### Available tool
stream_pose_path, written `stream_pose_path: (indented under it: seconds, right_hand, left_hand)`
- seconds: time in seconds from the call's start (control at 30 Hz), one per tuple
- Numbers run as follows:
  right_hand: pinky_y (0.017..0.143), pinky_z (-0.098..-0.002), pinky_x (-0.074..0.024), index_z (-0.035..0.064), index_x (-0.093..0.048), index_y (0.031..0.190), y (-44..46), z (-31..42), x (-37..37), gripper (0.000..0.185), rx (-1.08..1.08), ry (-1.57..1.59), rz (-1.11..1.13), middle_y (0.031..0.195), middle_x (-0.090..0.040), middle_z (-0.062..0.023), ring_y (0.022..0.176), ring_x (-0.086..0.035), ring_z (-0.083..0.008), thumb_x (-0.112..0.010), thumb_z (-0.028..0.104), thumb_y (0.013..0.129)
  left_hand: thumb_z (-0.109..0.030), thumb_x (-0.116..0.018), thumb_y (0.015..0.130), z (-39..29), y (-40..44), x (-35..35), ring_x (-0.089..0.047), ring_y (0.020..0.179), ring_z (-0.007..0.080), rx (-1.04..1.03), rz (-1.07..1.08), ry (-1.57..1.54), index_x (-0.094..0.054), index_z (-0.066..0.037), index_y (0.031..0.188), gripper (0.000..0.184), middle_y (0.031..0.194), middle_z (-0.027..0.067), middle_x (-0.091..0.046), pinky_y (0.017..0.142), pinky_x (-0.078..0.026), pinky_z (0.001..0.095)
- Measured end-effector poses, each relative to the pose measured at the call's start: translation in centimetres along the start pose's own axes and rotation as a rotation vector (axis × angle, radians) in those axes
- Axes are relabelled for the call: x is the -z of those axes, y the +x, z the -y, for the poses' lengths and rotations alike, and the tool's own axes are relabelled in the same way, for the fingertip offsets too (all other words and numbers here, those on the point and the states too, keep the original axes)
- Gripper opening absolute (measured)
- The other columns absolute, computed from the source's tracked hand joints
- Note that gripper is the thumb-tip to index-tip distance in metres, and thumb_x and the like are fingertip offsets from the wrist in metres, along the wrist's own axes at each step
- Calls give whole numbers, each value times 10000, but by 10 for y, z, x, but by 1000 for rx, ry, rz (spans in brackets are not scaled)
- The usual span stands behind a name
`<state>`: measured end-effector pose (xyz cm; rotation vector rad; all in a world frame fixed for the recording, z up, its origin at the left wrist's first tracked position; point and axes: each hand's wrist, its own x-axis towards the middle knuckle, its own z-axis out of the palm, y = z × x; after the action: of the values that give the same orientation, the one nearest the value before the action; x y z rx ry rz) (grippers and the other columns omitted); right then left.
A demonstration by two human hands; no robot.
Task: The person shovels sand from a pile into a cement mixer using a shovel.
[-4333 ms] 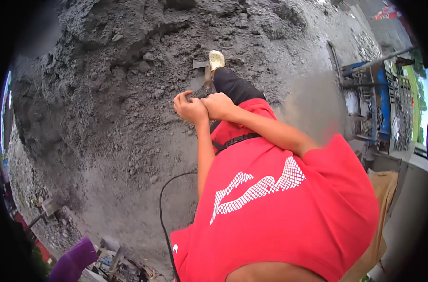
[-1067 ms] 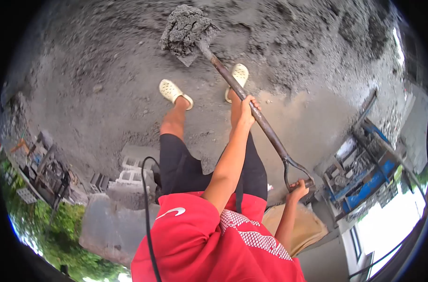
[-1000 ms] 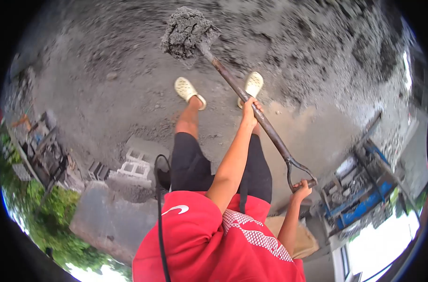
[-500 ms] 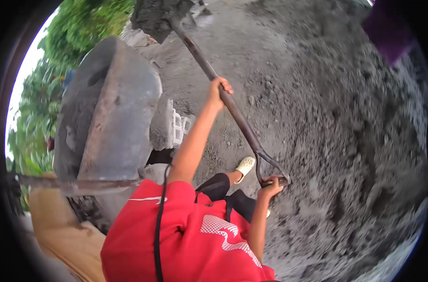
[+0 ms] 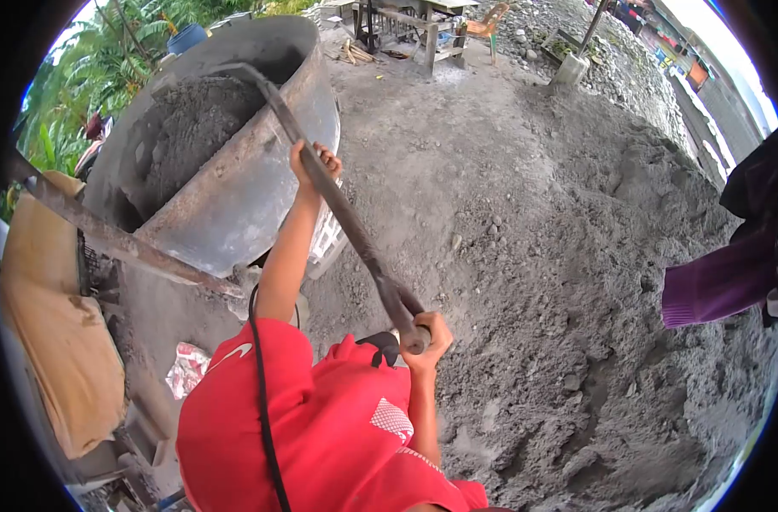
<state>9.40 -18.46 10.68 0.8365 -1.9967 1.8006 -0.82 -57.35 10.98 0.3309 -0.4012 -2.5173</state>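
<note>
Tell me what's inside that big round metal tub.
Dark grey, gritty material shows inside the tub, with the far end of the shovel over it. Whatever lies beneath the material is covered.

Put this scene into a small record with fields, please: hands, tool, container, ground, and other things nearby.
Left hand: closed around the shaft of the shovel
Right hand: gripping the shovel's handle end
Tool: shovel, far end over the drum's opening; whether its blade carries material is unclear
Container: large metal drum, grey material inside
Ground: grey, lumpy
Nearby: purple sleeve at right, tan cover at left
</note>
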Motion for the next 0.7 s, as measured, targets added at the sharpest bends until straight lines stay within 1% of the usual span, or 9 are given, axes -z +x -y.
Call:
stream_pose_path:
  seconds: [0.07, 0.13, 0.27, 0.3, 0.4, 0.5, 0.6, 0.63, 0.7]
  right_hand:
    - [518, -259, -387, 50, -518, 684, -22, -9, -2, 138, -386, 109, -67, 613, -530, -24, 542, -480, -109, -649, 30, 646]
    - [527, -240, -378, 38, -528, 704, -23, -5, -3, 186, -725, 227, -138, 638, -541, 4, 560, -470, -82, -708, 78, 673]
    - [526, -233, -377, 49, -555, 730, -21, 13, -2, 182, -815, 333, -112, 645, -527, 40, 585, -463, -58, -726, 98, 691]
    - [516, -247, -388, 54, -559, 718, -23, 18, -4, 178, -814, 282, -131, 624, -539, 11, 567, -482, -74, -729, 93, 679]
    - [461, -239, -379, 38, -539, 666, -17, 52, -7, 150, -353, -30, -246, 606, -531, 1, 530, -470, -67, -682, 62, 706]
    - [449, -272, -402, 49, -541, 663, 25, 93, 3, 182, 203, -83, -63, 587, -511, -42, 487, -488, -141, -718, 81, 636]
    - [441, -278, -403, 61, -529, 656, 54, 136, 14, 222, 568, -85, 30, 585, -507, -48, 473, -493, -181, -735, 128, 607]
    - [437, -278, -402, 65, -524, 653, 60, 149, 21, 235, 661, -107, 43, 585, -507, -47, 469, -494, -193, -739, 146, 602]
    - [421, -275, -385, 69, -513, 649, 61, 168, 40, 237, 716, -115, 25, 592, -516, -43, 463, -499, -183, -730, 162, 625]
  left_hand:
    - [-297, -669, 726, 16, -11, -11, -562, 677, 163, 63, 38, -74, -629, -68, 780, 239, 750, 29, -585, 659, -461, 317]
    - [-264, -639, 751, 16, -5, -7, -526, 632, 137, 157, 180, -191, -576, -77, 739, 198, 697, 14, -533, 613, -441, 295]
    - [-207, -600, 790, 3, 9, -3, -484, 599, 105, 325, 471, -335, -537, -75, 710, 167, 656, 5, -474, 595, -423, 256]
    - [-191, -612, 775, 2, 2, -12, -471, 586, 99, 310, 441, -297, -524, -65, 701, 170, 645, 6, -452, 575, -420, 234]
    - [-148, -617, 759, -5, -14, -36, -460, 592, 98, 289, 526, -408, -504, -53, 684, 166, 652, 9, -448, 566, -419, 229]
    - [-71, -615, 705, -30, -18, -46, -544, 510, 99, 186, 676, -666, -472, -63, 658, 151, 587, -11, -499, 527, -487, 233]
    - [-15, -601, 654, -64, -38, -70, -551, 461, 93, 126, 729, -830, -477, -116, 582, 175, 566, -21, -537, 500, -487, 228]
    - [-9, -619, 632, -84, -25, -54, -544, 497, 97, 194, 788, -816, -479, -132, 561, 200, 576, -30, -544, 567, -465, 254]
    - [-73, -632, 655, -92, -62, -79, -517, 573, 98, 147, 652, -661, -484, -166, 584, 189, 585, -54, -522, 710, -393, 293]
